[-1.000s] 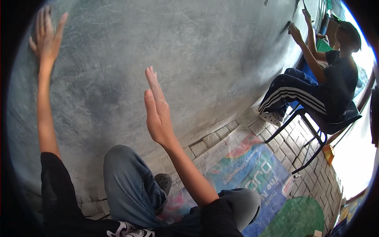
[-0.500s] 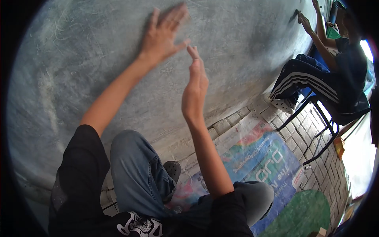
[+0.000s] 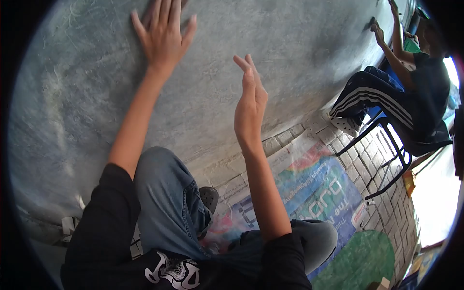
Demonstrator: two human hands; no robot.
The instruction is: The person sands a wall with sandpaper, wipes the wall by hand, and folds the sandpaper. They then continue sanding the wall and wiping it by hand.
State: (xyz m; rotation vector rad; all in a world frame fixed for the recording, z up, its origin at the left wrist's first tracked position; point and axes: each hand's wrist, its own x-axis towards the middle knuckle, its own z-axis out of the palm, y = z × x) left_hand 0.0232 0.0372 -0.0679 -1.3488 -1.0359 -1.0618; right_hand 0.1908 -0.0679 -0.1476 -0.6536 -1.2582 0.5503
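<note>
A grey, scuffed wall (image 3: pixel 96 82) with cloudy marks and fine scratches fills the space in front of me. High on it, my left hand (image 3: pixel 163 41) lies with fingers spread, the palm toward the surface and nothing seen in its grasp. Lower and to the right, my right hand (image 3: pixel 250 104) is turned edge-on, its fingers stretched upward and close to the wall. Its palm side is hidden from this angle.
A printed banner (image 3: pixel 309 193) covers part of the brick floor (image 3: pixel 394 208), with a green oval piece (image 3: pixel 362 261) on it. To the right, another person (image 3: pixel 425 92) sits on a black chair (image 3: pixel 403 154), hands raised at the same wall.
My left hand has slid left and a little up along the wall, away from the right. My right hand has shifted slightly to the right.
</note>
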